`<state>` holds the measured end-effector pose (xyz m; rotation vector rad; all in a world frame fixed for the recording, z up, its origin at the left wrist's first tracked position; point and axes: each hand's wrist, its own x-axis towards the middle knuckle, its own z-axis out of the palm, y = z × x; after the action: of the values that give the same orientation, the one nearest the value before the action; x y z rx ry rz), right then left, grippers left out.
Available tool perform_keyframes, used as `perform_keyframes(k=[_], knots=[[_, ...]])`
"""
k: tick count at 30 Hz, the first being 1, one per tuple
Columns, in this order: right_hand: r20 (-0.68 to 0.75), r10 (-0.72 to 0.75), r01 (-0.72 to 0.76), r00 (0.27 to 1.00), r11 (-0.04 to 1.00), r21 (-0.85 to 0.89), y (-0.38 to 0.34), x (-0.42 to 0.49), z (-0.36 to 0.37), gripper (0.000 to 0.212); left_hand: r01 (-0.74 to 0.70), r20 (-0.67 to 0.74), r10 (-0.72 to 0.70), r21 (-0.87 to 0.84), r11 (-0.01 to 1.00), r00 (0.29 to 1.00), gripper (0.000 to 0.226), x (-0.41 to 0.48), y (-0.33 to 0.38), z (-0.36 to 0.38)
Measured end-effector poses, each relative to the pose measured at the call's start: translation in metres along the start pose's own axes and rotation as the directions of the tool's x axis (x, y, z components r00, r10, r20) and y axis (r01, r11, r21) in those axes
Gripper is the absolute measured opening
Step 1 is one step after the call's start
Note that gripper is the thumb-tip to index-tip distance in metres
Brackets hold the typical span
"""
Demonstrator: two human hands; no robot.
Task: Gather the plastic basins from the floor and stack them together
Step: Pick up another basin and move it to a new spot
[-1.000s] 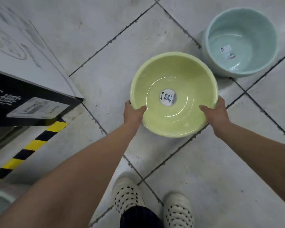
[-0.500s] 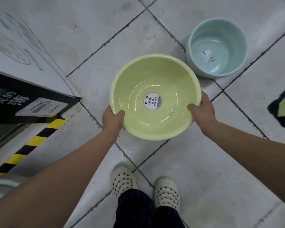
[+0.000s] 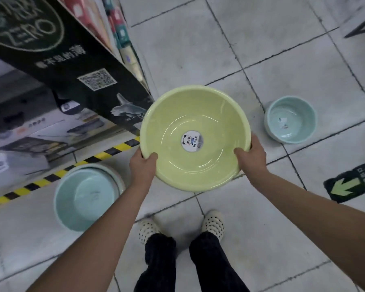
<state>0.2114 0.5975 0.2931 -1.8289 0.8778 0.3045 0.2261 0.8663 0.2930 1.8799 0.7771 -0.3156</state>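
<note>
Left hand [image 3: 142,165] and right hand [image 3: 252,158] are clamping the green basin [image 3: 195,138] by its rim — keeping it level; nesting squarely into the stack [image 3: 86,197] is looking wisest.

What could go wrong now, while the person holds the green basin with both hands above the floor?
1. The left hand and right hand grip only the near rim of the green basin, so it may tip forward.
2. The basin hides some floor; the person may kick the large blue basin near the left foot.
3. The small blue basin could be forgotten.
</note>
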Motion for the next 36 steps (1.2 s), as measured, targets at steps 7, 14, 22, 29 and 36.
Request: perform_keyframes(k=[7,14,22,29,36], knots=[[0.12,-0.044,0.054,0.992,0.995,-0.08,-0.038,-0.096,0.081,0.065,0.064,-0.095,-0.065,-0.023,0.998,0.993,0.018,-0.018,-0.039,-0.138],[0.26,-0.037,0.073,0.965,0.988,-0.134,-0.018,-0.157,0.221,0.065,0.15,-0.169,-0.154,-0.035,0.988,0.974,0.025,-0.005,-0.142,-0.263],[0.341,-0.004,0.09,0.94,0.968,-0.236,0.024,-0.195,0.378,0.07,0.292,-0.226,-0.296,-0.051,0.955,0.928,0.04,0.043,-0.259,-0.366],[0.358,0.018,0.109,0.934,0.937,-0.331,0.063,-0.191,0.475,0.056,0.355,-0.211,-0.363,-0.076,0.932,0.908,0.04,0.09,-0.349,-0.405],[0.299,0.037,0.096,0.954,0.903,-0.42,0.11,-0.163,0.546,0.031,0.334,-0.229,-0.327,-0.007,0.942,0.917,0.01,0.137,-0.422,-0.396]])
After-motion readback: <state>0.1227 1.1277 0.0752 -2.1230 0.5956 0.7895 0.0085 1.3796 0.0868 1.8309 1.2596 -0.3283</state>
